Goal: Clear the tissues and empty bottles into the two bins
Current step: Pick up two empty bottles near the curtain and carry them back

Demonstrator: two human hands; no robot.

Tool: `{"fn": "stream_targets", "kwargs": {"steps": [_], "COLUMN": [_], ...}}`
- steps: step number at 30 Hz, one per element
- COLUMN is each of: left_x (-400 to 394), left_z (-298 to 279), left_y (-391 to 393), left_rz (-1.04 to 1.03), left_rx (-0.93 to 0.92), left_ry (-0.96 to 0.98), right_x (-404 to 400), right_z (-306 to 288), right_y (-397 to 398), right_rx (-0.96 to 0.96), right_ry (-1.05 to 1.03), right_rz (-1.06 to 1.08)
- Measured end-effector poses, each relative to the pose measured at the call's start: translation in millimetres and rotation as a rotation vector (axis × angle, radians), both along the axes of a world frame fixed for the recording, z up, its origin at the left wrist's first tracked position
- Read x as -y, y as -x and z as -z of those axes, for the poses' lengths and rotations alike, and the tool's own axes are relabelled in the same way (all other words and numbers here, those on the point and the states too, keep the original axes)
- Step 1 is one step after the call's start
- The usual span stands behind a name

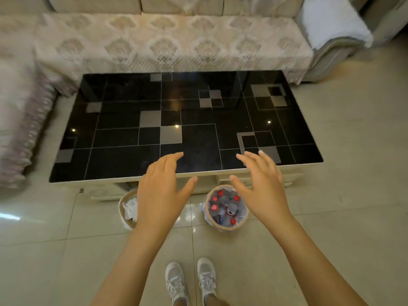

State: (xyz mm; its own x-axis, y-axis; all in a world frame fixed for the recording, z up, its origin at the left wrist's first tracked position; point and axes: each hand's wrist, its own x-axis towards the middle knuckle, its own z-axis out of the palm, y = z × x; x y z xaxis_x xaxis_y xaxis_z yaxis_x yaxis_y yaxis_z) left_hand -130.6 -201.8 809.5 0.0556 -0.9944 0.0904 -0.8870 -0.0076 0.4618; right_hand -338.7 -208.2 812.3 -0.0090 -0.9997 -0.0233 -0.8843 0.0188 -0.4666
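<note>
Two round bins stand on the floor in front of the black glass coffee table. The left bin holds crumpled white tissues and is partly hidden behind my left hand. The right bin is filled with several clear bottles with red caps. My left hand hovers flat over the table's front edge, fingers straight, holding nothing. My right hand is spread the same way above the right bin and the table edge, also holding nothing.
A patterned beige sofa runs behind the table and down the left side. A grey armchair with a white cushion sits at the back right. Pale floor tiles surround the table. My white shoes are at the bottom.
</note>
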Motion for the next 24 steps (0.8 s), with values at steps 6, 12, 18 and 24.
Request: {"fn": "stream_targets", "kwargs": {"steps": [6, 12, 18, 24], "left_x": [-36, -41, -31, -20], "left_z": [-65, -102, -126, -148], "left_y": [11, 14, 9, -6], "left_rz": [0.011, 0.09, 0.255, 0.455], "left_rx": [0.013, 0.023, 0.041, 0.023], "left_ry": [0.049, 0.062, 0.099, 0.152], "right_x": [-28, -51, -76, -108], "right_z": [-63, -103, -130, -143], "right_y": [4, 5, 2, -16], "right_rx": [0.026, 0.052, 0.033, 0.028], "right_ry": [0.06, 0.073, 0.098, 0.122], "right_rz": [0.006, 0.047, 0.195, 0.368]}}
